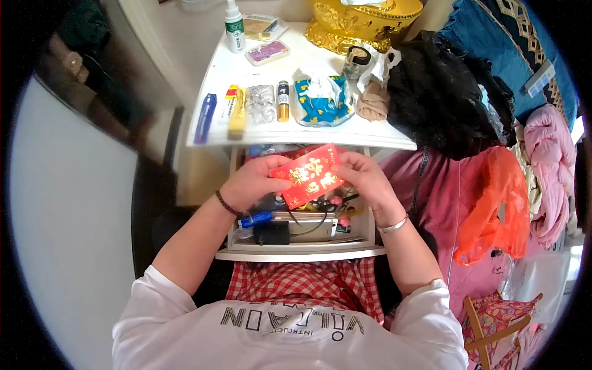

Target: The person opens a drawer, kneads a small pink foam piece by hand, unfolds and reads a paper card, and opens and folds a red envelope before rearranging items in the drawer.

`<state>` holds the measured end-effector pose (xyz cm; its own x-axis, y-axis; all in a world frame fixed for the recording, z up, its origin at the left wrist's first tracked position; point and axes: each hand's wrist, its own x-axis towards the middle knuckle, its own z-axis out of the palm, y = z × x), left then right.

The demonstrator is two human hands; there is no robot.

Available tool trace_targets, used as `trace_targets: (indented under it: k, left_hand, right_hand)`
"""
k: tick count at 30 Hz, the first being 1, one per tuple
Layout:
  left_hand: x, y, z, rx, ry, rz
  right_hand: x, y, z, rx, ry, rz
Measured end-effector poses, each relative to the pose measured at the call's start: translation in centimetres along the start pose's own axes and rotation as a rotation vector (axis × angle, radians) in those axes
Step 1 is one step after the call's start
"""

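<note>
A red envelope (pixel 308 176) with shiny gold characters is held flat over the open drawer (pixel 302 254). My left hand (pixel 253 182) pinches its left edge between thumb and fingers. On the other side, my right hand (pixel 365 179) grips the upper right corner the same way. Below the envelope the drawer holds a black box-shaped item (pixel 271 233) with a cable, a blue object (pixel 256 219), a white flat device (pixel 314 229) and small mixed items. The envelope hides part of the drawer's contents.
On the white tabletop (pixel 246 132) stand a spray bottle (pixel 235 28), a gold ornate tissue box (pixel 364 24), a blue tissue pack (pixel 322 102), a small tube (pixel 283 102) and a jar (pixel 356 61). To the right lie a black plastic bag (pixel 444 92) and an orange bag (pixel 496 209).
</note>
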<state>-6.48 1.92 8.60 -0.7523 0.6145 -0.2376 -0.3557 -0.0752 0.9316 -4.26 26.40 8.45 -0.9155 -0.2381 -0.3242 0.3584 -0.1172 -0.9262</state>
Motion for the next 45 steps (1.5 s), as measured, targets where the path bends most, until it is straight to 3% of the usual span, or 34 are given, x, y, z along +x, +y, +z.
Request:
trace_targets:
  k: [3,6,8,11,19,30,38,45]
  left_hand:
    - [0.1,-0.7,-0.4,0.026,-0.03,0.002]
    - [0.0,-0.7,-0.7,-0.007,-0.02,-0.121]
    - [-0.3,-0.4,0.1,-0.155,-0.094,-0.171]
    - [0.2,-2.1,0.2,-0.086,-0.196,-0.254]
    - [-0.5,-4.3,4.0,-0.319,-0.443,-0.324]
    - [-0.6,-3.6,3.6,-0.282,-0.469,-0.289]
    - [-0.3,-4.1,3.1,-0.305,-0.372,-0.285]
    - [0.1,-5.0,2.1,-0.233,-0.274,-0.263]
  right_hand:
    - [-0.2,-0.1,0.6,-0.058,0.057,-0.04]
    - [-0.1,-0.1,0.4,-0.065,0.064,-0.051]
    - [-0.3,0.1,0.2,-0.055,0.058,-0.021]
    - [-0.1,1.0,0.2,-0.008,0.039,-0.063]
    - [-0.3,1.0,1.4,0.036,0.098,-0.006]
    - [0.5,1.8,0.5,-0.019,0.109,-0.038]
    - [1.0,1.7,0.1,0.216,0.091,-0.004]
    - [0.9,2.2,0.2,0.072,0.116,-0.024]
